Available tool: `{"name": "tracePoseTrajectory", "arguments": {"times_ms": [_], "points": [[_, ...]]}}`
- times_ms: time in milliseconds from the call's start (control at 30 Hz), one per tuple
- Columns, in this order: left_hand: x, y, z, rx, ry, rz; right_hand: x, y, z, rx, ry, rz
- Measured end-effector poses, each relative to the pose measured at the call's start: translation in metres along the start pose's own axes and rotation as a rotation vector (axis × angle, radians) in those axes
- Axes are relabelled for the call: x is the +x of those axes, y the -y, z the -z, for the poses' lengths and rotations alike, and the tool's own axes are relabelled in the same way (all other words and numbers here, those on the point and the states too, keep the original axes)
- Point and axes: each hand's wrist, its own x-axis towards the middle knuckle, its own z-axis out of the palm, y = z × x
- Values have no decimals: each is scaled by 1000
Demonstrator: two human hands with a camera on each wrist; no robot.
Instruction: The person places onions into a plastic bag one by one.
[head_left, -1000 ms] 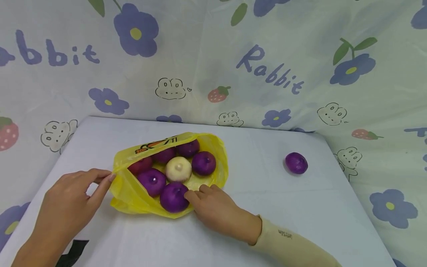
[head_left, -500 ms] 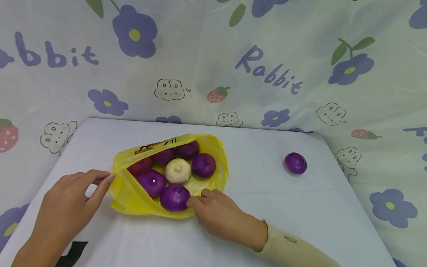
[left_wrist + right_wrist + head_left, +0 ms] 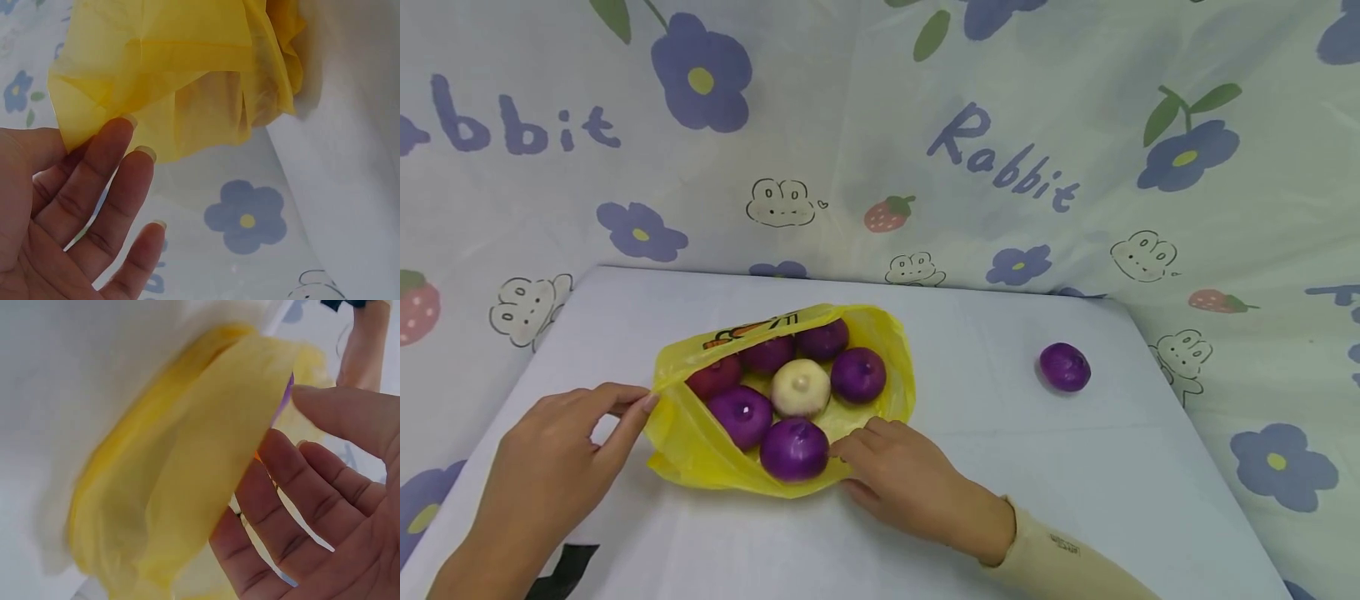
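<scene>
From the head view, the left hand [image 3: 550, 467] pinches the left rim of the yellow bag [image 3: 700, 442] between thumb and curled fingers [image 3: 632, 408], so the bag's mouth opens to the right of those fingers on the white bench [image 3: 1000, 467]. The right hand [image 3: 910, 483] lies at the bag's near right rim, fingertips touching the nearest purple onion [image 3: 793, 450]; whether they grip it cannot be told. A white onion [image 3: 801, 387] sits just beyond that one, and a loose purple onion [image 3: 1064, 367] lies well apart to the right. In the left wrist view the bag's plastic [image 3: 187, 81] hangs just above the straight fingers [image 3: 119, 156]. In the right wrist view the bag's edge [image 3: 206, 469] lies beside the relaxed, spread fingers [image 3: 294, 481]
</scene>
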Motion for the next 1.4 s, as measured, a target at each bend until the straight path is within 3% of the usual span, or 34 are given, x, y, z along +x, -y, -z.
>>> {"name": "tracePoseTrajectory", "arguments": {"times_ms": [367, 900, 1400], "points": [[-1, -1, 1, 12, 18, 28, -32, -25, 24, 73, -137, -163], [-1, -2, 1, 15, 27, 33, -74, -71, 53, -35, -164, -412], [-1, -1, -1, 14, 24, 27, -106, -118, 64, -23, -145, -678]]}}
